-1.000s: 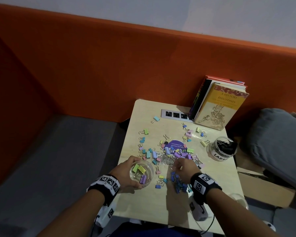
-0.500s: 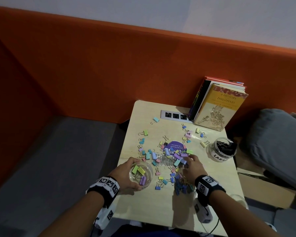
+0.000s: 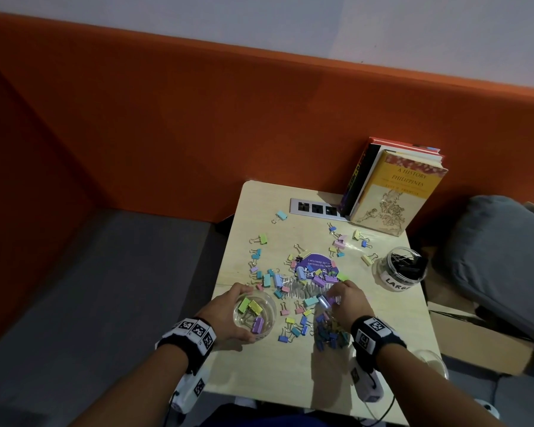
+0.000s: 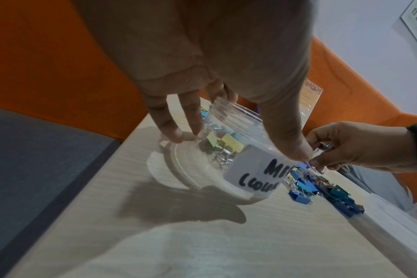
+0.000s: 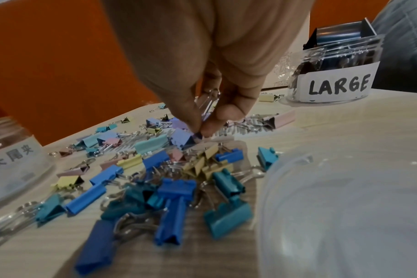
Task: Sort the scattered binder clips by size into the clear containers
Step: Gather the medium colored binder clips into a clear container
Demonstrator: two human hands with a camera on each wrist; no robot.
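My left hand (image 3: 238, 312) grips a clear jar (image 3: 255, 315) at the table's front left; it holds a few green, yellow and purple clips. The jar (image 4: 226, 150) has a white handwritten label, with my left hand (image 4: 233, 141) curled round its wall. My right hand (image 3: 333, 298) pinches a lavender binder clip (image 3: 323, 302) by its wire handles. Close up, my right hand (image 5: 200, 129) holds the lavender clip (image 5: 181, 138) low over the pile; whether it clears the table is unclear. Pastel clips (image 3: 275, 278) lie scattered mid-table. Blue and teal clips (image 3: 330, 334) are heaped under my right wrist.
A jar labelled LARGE (image 3: 399, 269) with black clips stands at the right edge. Another clear container (image 5: 345, 206) sits at the front right corner. Books (image 3: 395, 189) lean against the orange wall beside a socket strip (image 3: 315, 208). A purple sticker (image 3: 316, 265) lies under the clips.
My right hand reached forward from the blue heap into the pastel pile, then drew back a little with the lavender clip pinched. My left hand has stayed on the jar.
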